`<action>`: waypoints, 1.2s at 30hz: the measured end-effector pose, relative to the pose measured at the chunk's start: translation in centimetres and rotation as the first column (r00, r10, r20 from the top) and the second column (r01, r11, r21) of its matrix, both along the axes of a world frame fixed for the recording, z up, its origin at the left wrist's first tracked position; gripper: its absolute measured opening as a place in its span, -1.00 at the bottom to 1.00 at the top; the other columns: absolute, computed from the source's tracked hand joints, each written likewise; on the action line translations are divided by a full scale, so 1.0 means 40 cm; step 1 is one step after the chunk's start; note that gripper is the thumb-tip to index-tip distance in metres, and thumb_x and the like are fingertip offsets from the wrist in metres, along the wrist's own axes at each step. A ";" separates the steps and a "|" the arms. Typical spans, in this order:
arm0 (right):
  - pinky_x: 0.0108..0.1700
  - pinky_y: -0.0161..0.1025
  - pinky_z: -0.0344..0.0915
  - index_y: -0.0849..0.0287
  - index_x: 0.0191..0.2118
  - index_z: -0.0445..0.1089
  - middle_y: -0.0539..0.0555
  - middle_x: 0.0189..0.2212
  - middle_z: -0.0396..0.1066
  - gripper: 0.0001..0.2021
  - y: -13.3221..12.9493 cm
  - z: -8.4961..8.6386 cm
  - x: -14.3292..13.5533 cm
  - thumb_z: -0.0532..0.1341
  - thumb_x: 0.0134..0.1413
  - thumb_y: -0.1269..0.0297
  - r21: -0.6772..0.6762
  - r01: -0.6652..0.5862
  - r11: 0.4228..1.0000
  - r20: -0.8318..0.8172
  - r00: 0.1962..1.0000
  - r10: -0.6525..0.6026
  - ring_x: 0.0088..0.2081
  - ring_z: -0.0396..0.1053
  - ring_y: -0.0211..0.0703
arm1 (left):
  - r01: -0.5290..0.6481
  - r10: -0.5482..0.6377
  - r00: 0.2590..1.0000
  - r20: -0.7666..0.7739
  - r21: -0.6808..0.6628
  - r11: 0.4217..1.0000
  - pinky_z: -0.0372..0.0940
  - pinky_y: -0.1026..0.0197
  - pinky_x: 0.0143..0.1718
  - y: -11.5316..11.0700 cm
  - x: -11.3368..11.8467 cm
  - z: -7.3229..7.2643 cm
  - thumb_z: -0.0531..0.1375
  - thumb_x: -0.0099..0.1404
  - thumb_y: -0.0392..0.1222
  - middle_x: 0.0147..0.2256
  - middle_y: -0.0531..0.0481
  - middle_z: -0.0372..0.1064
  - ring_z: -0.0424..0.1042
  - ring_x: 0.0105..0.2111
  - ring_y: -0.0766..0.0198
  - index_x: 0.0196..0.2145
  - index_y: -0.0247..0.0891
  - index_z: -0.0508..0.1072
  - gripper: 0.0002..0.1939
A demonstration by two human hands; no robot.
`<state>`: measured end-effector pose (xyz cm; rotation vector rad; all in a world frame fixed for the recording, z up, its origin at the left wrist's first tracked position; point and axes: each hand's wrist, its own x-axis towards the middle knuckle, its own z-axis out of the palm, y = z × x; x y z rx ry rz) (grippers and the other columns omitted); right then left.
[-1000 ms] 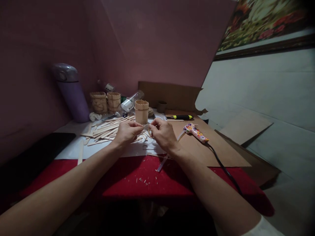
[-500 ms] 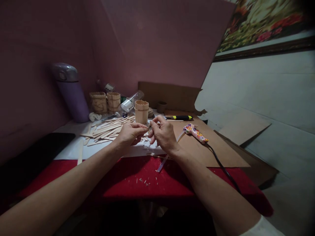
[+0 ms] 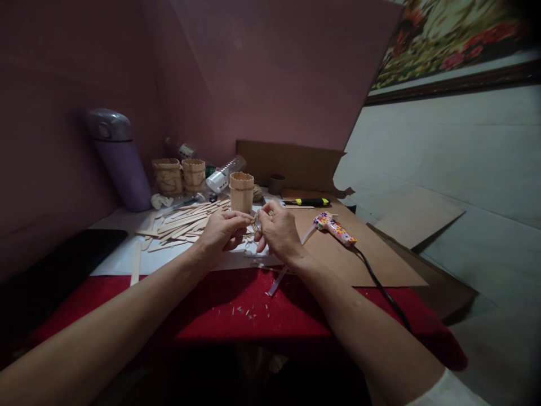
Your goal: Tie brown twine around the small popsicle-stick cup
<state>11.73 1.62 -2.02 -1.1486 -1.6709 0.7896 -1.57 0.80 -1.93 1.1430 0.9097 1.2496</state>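
My left hand (image 3: pixel 228 230) and my right hand (image 3: pixel 276 230) meet over the white paper (image 3: pixel 228 260), fingertips pinched close together. Between them is something small and thin, too small to make out. Just behind my hands stands a cup of upright wooden craft sticks (image 3: pixel 242 194) with a band round it. A loose pile of craft sticks (image 3: pixel 181 226) lies to the left of my left hand. A clear glue stick (image 3: pixel 276 282) reaches out from under my right wrist, and a flower-patterned glue gun (image 3: pixel 333 228) rests on the cardboard (image 3: pixel 367 262) to the right.
Two finished stick cups (image 3: pixel 167 176), a clear plastic bottle (image 3: pixel 226 175) and a purple flask (image 3: pixel 120 163) stand or lie at the back left. A yellow-black utility knife (image 3: pixel 311 202) and a small dark pot (image 3: pixel 276 184) are behind. The glue gun's black cord (image 3: pixel 382 287) crosses the table's right edge.
My fingers have shifted slightly, and the right-hand fingers have moved a little against the left. Both hands stay over the paper; the other things lie as before.
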 end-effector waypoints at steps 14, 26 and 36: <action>-0.66 -0.43 0.10 0.17 -0.40 0.21 -0.04 -0.66 0.35 -0.86 0.015 -0.010 0.005 0.00 0.16 0.32 0.011 0.089 0.996 0.128 0.988 -0.090 -0.73 0.28 -0.34 | -0.052 0.054 0.998 -0.046 0.029 0.998 -0.24 0.42 -0.80 0.009 -0.004 -0.003 0.36 -0.11 -0.17 -0.79 0.20 0.09 -0.06 -0.82 0.56 -0.54 -0.36 0.40 -0.75; -0.07 -0.17 0.18 0.16 -0.36 0.40 0.09 -0.30 0.37 -0.88 0.032 0.003 0.016 0.13 0.12 0.35 0.426 0.021 0.904 0.263 0.954 -0.147 -0.16 0.29 -0.12 | -0.075 0.078 0.993 -0.091 0.030 0.997 -0.24 0.39 -0.78 0.004 -0.002 0.005 0.35 -0.13 -0.17 -0.81 0.20 0.07 -0.05 -0.82 0.55 -0.55 -0.37 0.40 -0.75; -0.08 -0.17 0.13 0.18 -0.40 0.37 0.09 -0.33 0.38 -0.83 0.036 -0.001 0.022 0.07 0.13 0.43 0.457 -0.065 0.887 0.415 0.898 -0.148 -0.20 0.23 -0.11 | -0.105 0.107 0.984 -0.140 0.026 0.994 -0.24 0.37 -0.76 -0.006 0.005 0.016 0.33 -0.13 -0.19 -0.81 0.20 0.07 -0.06 -0.81 0.55 -0.56 -0.37 0.41 -0.79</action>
